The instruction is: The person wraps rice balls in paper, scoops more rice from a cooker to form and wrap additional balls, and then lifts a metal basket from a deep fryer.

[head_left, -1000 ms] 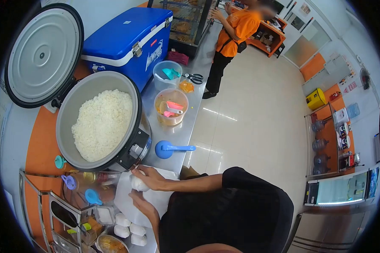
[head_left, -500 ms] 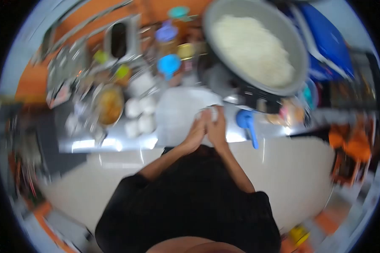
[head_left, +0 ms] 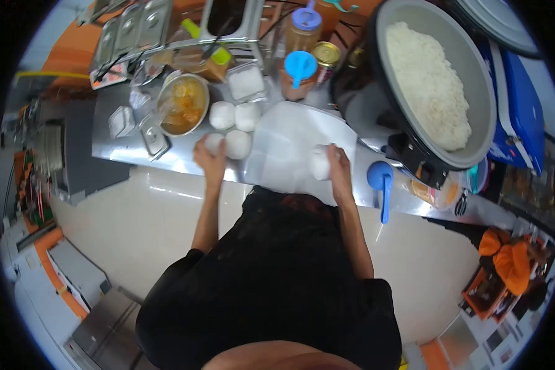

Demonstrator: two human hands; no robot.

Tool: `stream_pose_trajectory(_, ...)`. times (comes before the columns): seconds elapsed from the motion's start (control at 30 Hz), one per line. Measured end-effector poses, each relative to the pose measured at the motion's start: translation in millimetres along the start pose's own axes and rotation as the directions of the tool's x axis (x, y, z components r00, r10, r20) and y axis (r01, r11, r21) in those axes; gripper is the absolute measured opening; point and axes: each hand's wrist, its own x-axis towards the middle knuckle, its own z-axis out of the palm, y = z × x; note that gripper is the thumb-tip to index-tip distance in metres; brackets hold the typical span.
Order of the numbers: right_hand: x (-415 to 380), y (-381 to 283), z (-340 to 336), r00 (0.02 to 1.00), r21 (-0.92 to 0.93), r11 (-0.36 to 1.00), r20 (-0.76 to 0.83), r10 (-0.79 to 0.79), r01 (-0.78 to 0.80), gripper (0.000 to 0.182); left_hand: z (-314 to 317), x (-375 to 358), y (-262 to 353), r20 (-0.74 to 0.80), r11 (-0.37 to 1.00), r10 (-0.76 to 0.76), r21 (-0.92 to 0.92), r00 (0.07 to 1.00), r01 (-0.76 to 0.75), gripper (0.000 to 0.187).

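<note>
My left hand [head_left: 210, 161] has its fingers curled round a small rounded white rice ball [head_left: 214, 143] at the front left corner of a close group. Beside it sit several more rice balls [head_left: 237, 144] of similar size. Over the right part of a white plastic sheet [head_left: 277, 163], my right hand [head_left: 341, 168] grips another rice ball [head_left: 319, 163] from its right side. The sheet lies on the steel counter right before my body. Behind and to the right, a large open cooker [head_left: 484, 105] holds loose white rice [head_left: 428, 86].
Left of the rice balls stands a metal bowl [head_left: 201, 110] of orange-yellow food. Lidded jars [head_left: 302, 43] and a white-filled container [head_left: 246, 82] are behind. A blue scoop [head_left: 381, 179] lies right of the sheet, near the steel counter's [head_left: 365, 194] front edge.
My hands were together over the sheet round something white. They have parted: my left moved left to the rice ball group, my right stayed over the sheet with a rice ball.
</note>
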Motion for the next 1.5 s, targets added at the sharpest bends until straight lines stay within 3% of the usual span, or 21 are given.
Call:
stream_pose_trajectory(0.07,-4,0,4,0.996,0.016,1.000,0.088,-0.021,0.020,0.036,-3,13,-32,0.120,0.983,-0.158,0.117,0.980,0.144,0.080)
stream_pose_trajectory(0.1,-6,-10,6,0.990,-0.087,0.995,0.126,0.068,-0.057,0.036,-8,19,-36,0.210,0.976,-0.216,0.049,0.954,0.210,0.087)
stream_pose_trajectory(0.13,-4,-5,12,0.985,-0.019,1.000,0.169,-0.014,0.018,0.038,-11,22,-41,0.316,0.961,-0.261,-0.009,0.912,0.278,0.095)
stream_pose_trajectory(0.17,2,-1,9,0.968,-0.133,0.989,0.249,-0.031,0.066,0.041,-7,27,-62,0.386,0.964,-0.236,-0.023,0.892,0.265,0.102)
stream_pose_trajectory(0.2,1,-8,10,0.946,-0.127,0.992,0.320,0.057,-0.017,0.046,-12,33,-53,0.430,0.899,-0.343,-0.109,0.835,0.425,0.106)
stream_pose_trajectory(0.27,-6,-14,13,0.938,-0.136,0.990,0.346,0.017,0.032,0.062,-26,48,-43,0.464,0.919,-0.364,0.039,0.807,0.393,0.106)
stream_pose_trajectory(0.33,-9,-12,9,0.947,-0.151,0.987,0.321,0.001,0.050,0.065,-26,72,-52,0.715,0.867,-0.304,-0.066,0.629,0.493,0.101)
stream_pose_trajectory(0.4,-9,5,8,0.957,0.014,0.999,0.286,-0.046,0.044,0.066,-29,65,-25,0.549,0.920,-0.362,0.082,0.753,0.383,0.094)
stream_pose_trajectory(0.47,-10,6,-1,0.962,0.091,0.996,0.274,-0.008,-0.018,0.065,-23,57,-33,0.515,0.917,-0.295,-0.084,0.805,0.390,0.092)
stream_pose_trajectory(0.53,-11,3,-8,0.960,0.171,0.983,0.280,0.014,-0.065,0.065,-25,51,-22,0.400,0.950,-0.298,0.032,0.867,0.312,0.095)
stream_pose_trajectory(0.67,-27,-12,-25,0.949,0.327,0.932,0.312,0.051,-0.158,0.063,-38,59,-41,0.386,0.957,-0.284,0.065,0.878,0.282,0.090)
stream_pose_trajectory(0.73,-46,-22,-34,0.944,0.308,0.947,0.331,-0.011,-0.097,0.063,-78,42,50,0.488,0.903,-0.238,-0.208,0.840,0.377,0.079)
stream_pose_trajectory(0.77,-54,-24,-42,0.912,0.452,0.875,0.410,-0.034,-0.171,0.058,-87,38,76,0.575,0.864,-0.197,-0.281,0.794,0.418,0.076)
stream_pose_trajectory(0.93,-86,-41,-58,0.980,0.342,0.940,0.181,-0.082,0.016,0.057,-64,-24,217,0.863,0.766,0.128,-0.399,0.489,0.503,0.075)
stream_pose_trajectory(1.0,-100,-48,-61,0.989,0.620,0.783,0.141,-0.044,-0.054,0.058,-17,-58,250,0.914,0.733,0.118,-0.343,0.387,0.588,0.065)
stream_pose_trajectory(1.07,-106,-39,-61,0.998,0.684,0.730,0.048,-0.048,0.002,0.061,31,-89,267,0.943,0.667,0.214,-0.332,0.255,0.667,0.057)
stream_pose_trajectory(1.13,-110,-34,-68,0.920,0.453,0.888,-0.377,0.107,0.082,0.063,61,-116,288,0.954,0.625,0.127,-0.288,0.270,0.725,0.055)
stream_pose_trajectory(1.2,-114,-27,-82,0.888,0.469,0.877,-0.441,0.130,0.105,0.062,95,-135,284,0.964,0.704,0.196,-0.267,0.182,0.658,0.055)
stream_pose_trajectory(1.33,-117,1,-99,0.794,0.488,0.842,-0.594,0.128,0.230,0.061,106,-178,322,0.983,0.811,0.144,-0.182,0.112,0.557,0.051)
stream_pose_trajectory(1.4,-140,-8,-116,0.741,0.176,0.980,-0.670,0.049,0.094,0.060,117,-190,330,0.986,0.828,0.157,-0.164,0.060,0.536,0.050)
stream_pose_trajectory(1.5,-148,7,-155,0.797,0.324,0.913,-0.605,-0.003,0.250,0.067,106,-206,370,0.973,0.895,0.226,-0.188,-0.047,0.405,0.054)
